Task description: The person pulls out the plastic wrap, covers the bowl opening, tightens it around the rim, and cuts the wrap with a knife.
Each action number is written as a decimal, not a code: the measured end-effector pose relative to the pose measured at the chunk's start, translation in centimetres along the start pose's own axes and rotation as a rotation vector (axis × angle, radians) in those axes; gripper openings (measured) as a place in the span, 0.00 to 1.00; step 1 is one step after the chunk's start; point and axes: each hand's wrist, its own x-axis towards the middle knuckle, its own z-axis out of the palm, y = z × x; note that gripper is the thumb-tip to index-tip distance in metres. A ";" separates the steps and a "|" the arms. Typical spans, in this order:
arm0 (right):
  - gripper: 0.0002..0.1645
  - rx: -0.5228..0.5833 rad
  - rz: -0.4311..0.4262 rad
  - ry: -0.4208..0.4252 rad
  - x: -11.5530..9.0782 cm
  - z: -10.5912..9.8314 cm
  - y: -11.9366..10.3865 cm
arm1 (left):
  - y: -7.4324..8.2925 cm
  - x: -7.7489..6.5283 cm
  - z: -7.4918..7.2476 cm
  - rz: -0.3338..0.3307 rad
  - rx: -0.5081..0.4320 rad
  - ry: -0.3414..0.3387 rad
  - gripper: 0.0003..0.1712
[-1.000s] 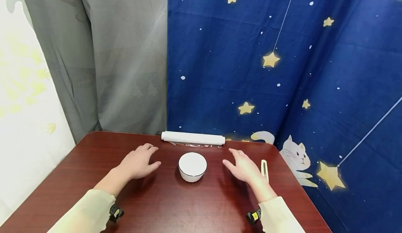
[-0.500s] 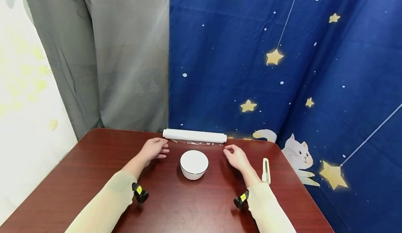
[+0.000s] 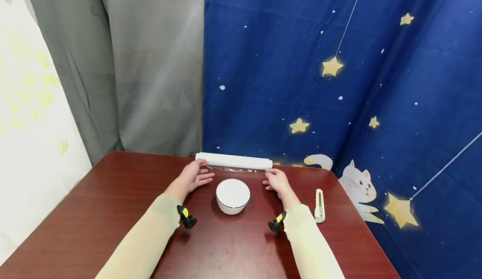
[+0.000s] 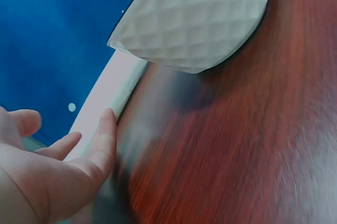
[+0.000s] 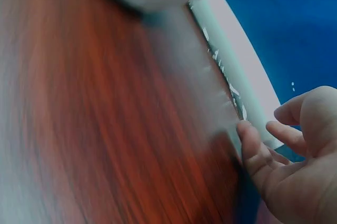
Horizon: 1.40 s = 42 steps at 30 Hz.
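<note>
A white roll of clear plastic wrap [image 3: 233, 161] lies along the table's far edge, its loose film edge on the near side. My left hand [image 3: 193, 176] is at the roll's left end, fingers spread; in the left wrist view the hand [image 4: 58, 176] overlaps the roll [image 4: 110, 84]. Beside the right end is my right hand [image 3: 278, 181], its fingers loosely bent. The right wrist view has that hand [image 5: 300, 166] with thumb and fingers apart, nothing gripped between them. Whether either hand touches the roll is hard to tell. Between the forearms stands a white bowl [image 3: 232, 196] with a quilted side.
A pale utility knife [image 3: 319, 206] lies on the dark red table [image 3: 241, 249], to the right of my right forearm. Grey and blue star-patterned curtains [image 3: 263, 70] hang right behind the table's far edge. Each wrist carries a small black camera [image 3: 186, 217].
Both hands have moved forward and inward, from either side of the bowl to the two ends of the roll. The bowl, roll and utility knife stay in place.
</note>
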 end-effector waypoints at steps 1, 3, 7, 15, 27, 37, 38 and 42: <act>0.24 0.011 0.004 -0.002 0.1 0.1 -0.1 | 0.0 0.2 0.1 -0.011 -0.053 -0.012 0.37; 0.24 0.023 0.010 -0.002 0.2 0.4 -0.2 | 0.0 0.4 0.4 -0.040 -0.132 -0.038 0.38; 0.24 0.014 -0.006 -0.005 0.4 0.9 -0.2 | -0.1 0.9 0.9 -0.067 -0.173 -0.066 0.40; 0.23 0.182 0.063 -0.113 0.8 1.6 0.0 | -0.5 2.0 1.2 -0.033 -0.148 -0.046 0.42; 0.26 0.393 0.140 -0.170 1.0 2.6 -0.3 | -0.7 2.1 0.9 0.022 -0.227 -0.042 0.40; 0.33 0.765 0.183 -0.217 1.6 3.2 -1.3 | -0.5 1.7 1.1 0.029 -0.290 -0.066 0.41; 0.32 0.778 0.191 -0.203 1.6 3.2 -1.3 | -0.5 1.7 1.1 0.030 -0.295 -0.066 0.41; 0.26 0.797 0.222 -0.137 1.5 3.3 -1.2 | -0.5 1.7 1.2 0.053 -0.340 -0.055 0.41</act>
